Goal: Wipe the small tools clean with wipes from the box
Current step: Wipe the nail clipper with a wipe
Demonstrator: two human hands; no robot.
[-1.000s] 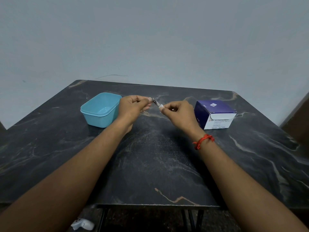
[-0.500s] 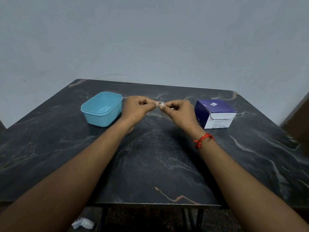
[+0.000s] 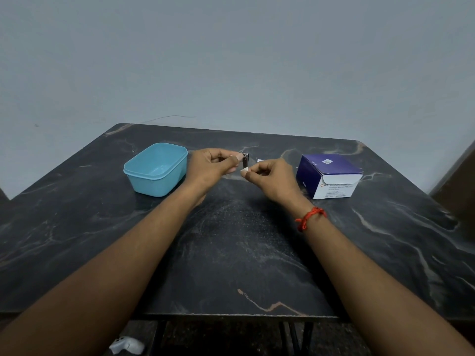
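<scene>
Wiping step: the left hand (image 3: 213,165) pinches a small metal tool (image 3: 245,160) above the table (image 3: 231,253), between the tub (image 3: 154,173) and the box (image 3: 329,176). The right hand (image 3: 270,178) pinches a white wipe (image 3: 244,171) at the tool's lower end. The next move probably calls for rubbing along the tool against a firm hold.

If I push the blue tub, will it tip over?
Probably not: the blue tub is wide, low and sits flat, so it would likely slide on the smooth table. It looks like thin plastic with nothing showing inside, so probably light.
</scene>
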